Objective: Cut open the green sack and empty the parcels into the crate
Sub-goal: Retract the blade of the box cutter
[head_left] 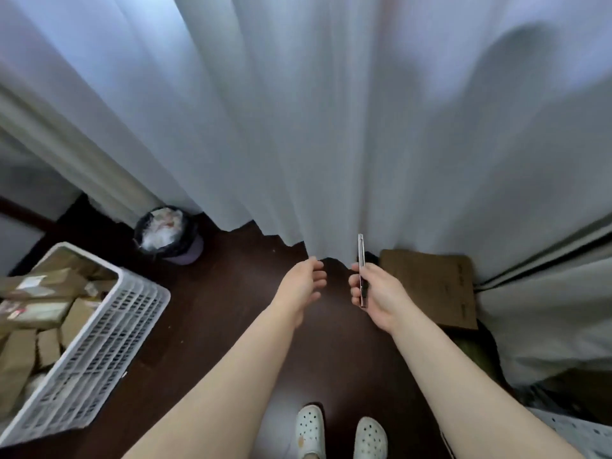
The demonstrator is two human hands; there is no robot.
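**Knife in hand before the curtain, crate already stocked**

The right hand (377,293) grips a slim metal knife (361,260), fingers curled round its lower half, the body standing nearly upright with its top end against the curtain. The left hand (303,286) is just beside it. Its fingers are loosely curled and hold nothing, and the tips reach the hem of the white curtain (298,127); whether they touch the cloth cannot be told.

Both bare forearms reach out over a dark brown floor (231,293). Below them a pair of white perforated clogs (309,429) points forward.

To the right of the knife hand a flat sheet of brown cardboard (433,286) lies at the curtain's foot. A dark olive patch (477,356) shows below it; whether it is the green sack cannot be told.

Well to the left stands the crate (109,342), white plastic with slotted walls. It is piled with brown paper-wrapped parcels (36,313), some bearing pale labels. Beyond it, a black-lined bin (169,235) is full of white waste.
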